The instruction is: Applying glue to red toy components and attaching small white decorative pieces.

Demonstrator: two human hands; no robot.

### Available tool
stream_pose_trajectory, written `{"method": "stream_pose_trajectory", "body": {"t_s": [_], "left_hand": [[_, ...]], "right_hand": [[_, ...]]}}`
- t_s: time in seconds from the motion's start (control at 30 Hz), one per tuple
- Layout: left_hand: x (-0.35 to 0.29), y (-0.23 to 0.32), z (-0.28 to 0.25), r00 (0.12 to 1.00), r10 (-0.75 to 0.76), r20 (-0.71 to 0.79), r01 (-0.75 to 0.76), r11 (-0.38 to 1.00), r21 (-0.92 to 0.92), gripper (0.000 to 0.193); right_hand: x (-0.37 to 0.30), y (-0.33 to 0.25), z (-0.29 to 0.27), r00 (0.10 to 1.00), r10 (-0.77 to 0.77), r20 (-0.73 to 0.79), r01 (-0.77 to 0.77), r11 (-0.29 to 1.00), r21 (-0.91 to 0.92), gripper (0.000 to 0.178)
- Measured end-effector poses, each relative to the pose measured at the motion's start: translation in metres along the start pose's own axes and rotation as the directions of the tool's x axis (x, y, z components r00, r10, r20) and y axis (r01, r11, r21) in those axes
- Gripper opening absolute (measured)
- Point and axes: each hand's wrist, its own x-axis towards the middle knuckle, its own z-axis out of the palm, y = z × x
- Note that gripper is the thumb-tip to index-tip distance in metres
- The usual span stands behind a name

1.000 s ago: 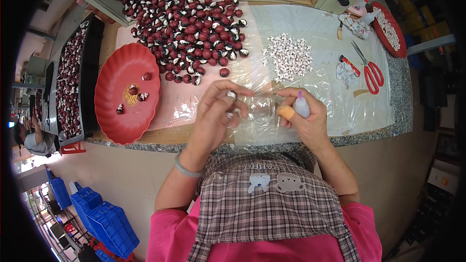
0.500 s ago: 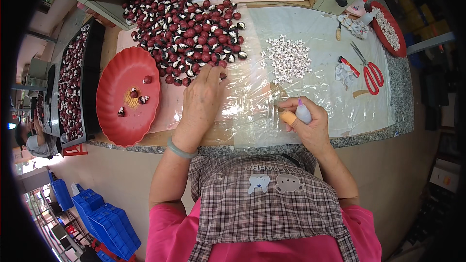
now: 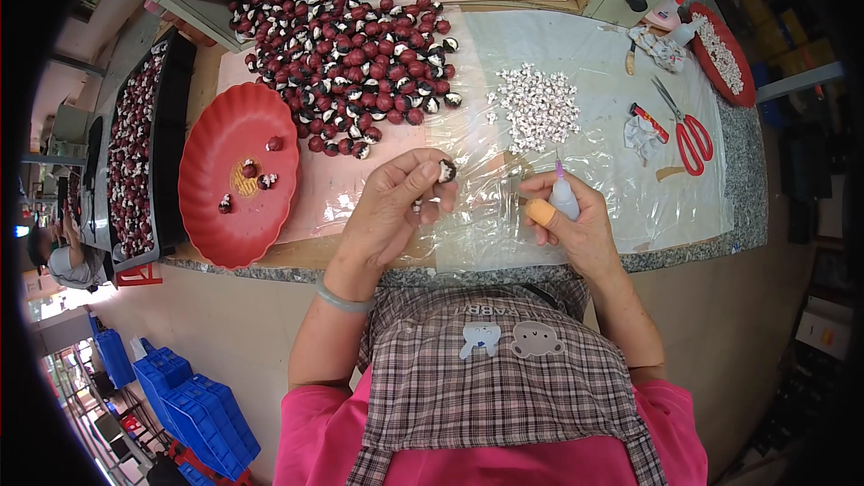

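While left hand (image 3: 389,204) holds ball (image 3: 447,171) inside counter edge (image 3: 749,171), bottle (image 3: 565,201) well apart

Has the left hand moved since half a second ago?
Yes: the left hand has drawn back and slightly right, away from the pile of dark-red balls.

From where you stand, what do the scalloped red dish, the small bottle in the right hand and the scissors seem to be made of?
Red dish: probably moulded plastic with a low sheen, judging by its even colour and fluted rim.
Small bottle: likely plastic, cloudy and translucent.
Scissors: apparently metal blades, grey; smooth, evenly red handles, perhaps plastic.
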Motion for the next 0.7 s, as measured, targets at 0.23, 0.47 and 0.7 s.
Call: {"method": "stream_pose_trajectory", "body": {"t_s": [0.23,0.47,0.7], "left_hand": [[-0.01,-0.003,0.02,0.996,-0.056,0.067,0.064,0.991,-0.12,0.029],[-0.007,-0.012,0.013,0.985,-0.047,0.163,0.084,0.97,-0.23,0.024],[-0.01,-0.01,0.022,0.988,-0.054,0.142,0.088,0.965,-0.248,0.026]], "right_hand": [[0.004,0.013,-0.003,0.993,-0.101,0.063,0.089,0.981,0.171,0.031],[0.004,0.012,-0.009,0.988,-0.139,0.074,0.124,0.976,0.178,0.03],[0.001,0.009,-0.011,0.968,-0.235,-0.082,0.248,0.94,0.233,0.031]]}}
